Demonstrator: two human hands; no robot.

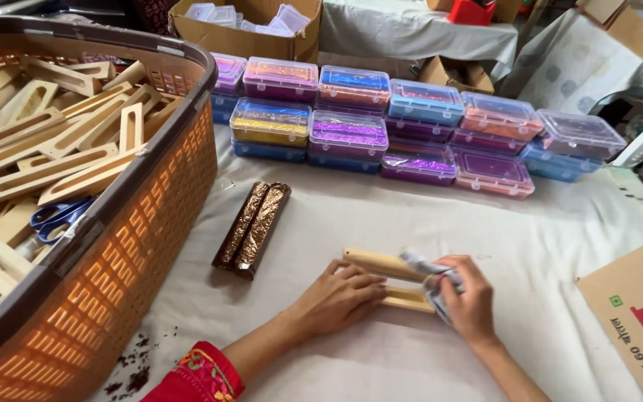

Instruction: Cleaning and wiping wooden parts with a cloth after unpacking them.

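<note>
white cloth table (411, 216) | left hand (336, 298) flat, pinning wooden frame (381, 264) | right hand (470, 301) clutching crumpled cloth (429, 272)

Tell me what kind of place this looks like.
Probably a small craft packing workshop: an orange woven plastic basket heaped with slotted wooden frames, stacked clear plastic boxes of coloured glitter, and open brown cardboard cartons.

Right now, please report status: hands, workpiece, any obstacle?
Left hand flat on wooden frame, pinning it. Right hand shut on crumpled cloth over the frame. Foil-wrapped sticks lie apart, left.
</note>
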